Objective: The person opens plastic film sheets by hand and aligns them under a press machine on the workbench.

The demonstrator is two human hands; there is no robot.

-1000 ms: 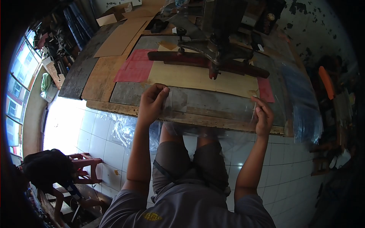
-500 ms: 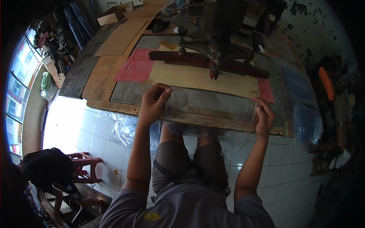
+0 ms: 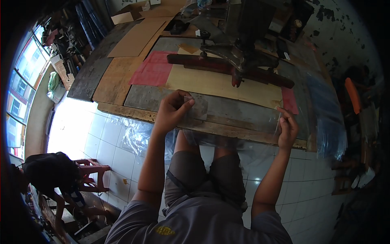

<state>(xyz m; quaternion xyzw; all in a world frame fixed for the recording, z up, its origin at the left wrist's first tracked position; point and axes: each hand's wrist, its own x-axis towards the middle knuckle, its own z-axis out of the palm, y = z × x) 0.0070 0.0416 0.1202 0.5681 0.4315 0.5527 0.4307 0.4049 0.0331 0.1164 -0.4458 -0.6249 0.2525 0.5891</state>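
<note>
A clear plastic sheet [image 3: 200, 110] is stretched between my two hands at the front edge of the workbench. My left hand [image 3: 172, 110] pinches its left end between thumb and fingers. The sheet's right edge is held in the fingers of my right hand [image 3: 287, 128]. The film hangs down over the bench edge in front of my legs, and its outline is hard to follow. Behind it, a yellow sheet [image 3: 219, 88] and pink sheets [image 3: 152, 70] lie on the grey bench plate [image 3: 140, 97], below the dark red bar [image 3: 191, 60] of a press.
The dark press column [image 3: 254, 30] rises at the back. Blue-tinted clear plastic sheets [image 3: 330, 122] hang over the bench's right end. Cardboard [image 3: 138, 38] lies at the left. More plastic film [image 3: 140, 136] hangs below the edge. A red stool [image 3: 94, 175] stands on the floor.
The view has shifted slightly, so the bench appears a little further right. Both hands keep hold of the plastic sheet, and its left end has turned a little near my left hand.
</note>
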